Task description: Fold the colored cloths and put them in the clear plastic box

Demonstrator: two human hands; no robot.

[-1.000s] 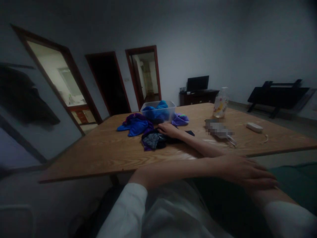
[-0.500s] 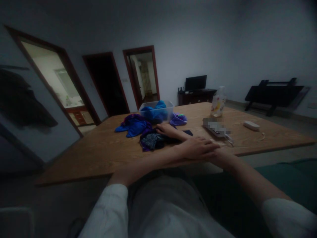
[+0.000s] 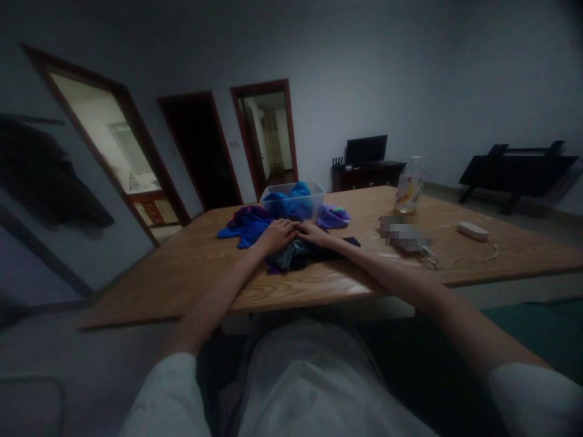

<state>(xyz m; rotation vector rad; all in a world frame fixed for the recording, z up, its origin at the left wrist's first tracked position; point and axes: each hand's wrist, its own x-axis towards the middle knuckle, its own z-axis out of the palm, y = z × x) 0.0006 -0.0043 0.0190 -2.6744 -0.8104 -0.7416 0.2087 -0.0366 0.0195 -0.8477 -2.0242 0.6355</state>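
Both my hands rest at the far edge of a dark garment with a grey pattern (image 3: 294, 255), which lies crumpled on the table. My left hand (image 3: 279, 235) lies palm down with its fingers stretched toward the right one. Against those fingertips, my right hand (image 3: 315, 234) also lies palm down on the cloth, fingers extended. Just beyond the left hand is a bright blue garment (image 3: 250, 229) with purple and pink parts. A clear plastic bin (image 3: 316, 203) holding blue cloth (image 3: 291, 199) stands behind the hands, and a lavender piece of cloth (image 3: 334, 217) lies beside it.
The wooden table (image 3: 173, 285) spans the view. To the right stand a clear patterned bottle (image 3: 409, 188), a blurred-out pale item (image 3: 405, 237) with a cable, and a white box-like device (image 3: 472, 231) with a cord. A dark flat object (image 3: 352, 241) lies near my right wrist.
My left hand has moved from across my right forearm, forward and left, onto the dark patterned garment. My right hand stays on the garment. The view has shifted slightly.
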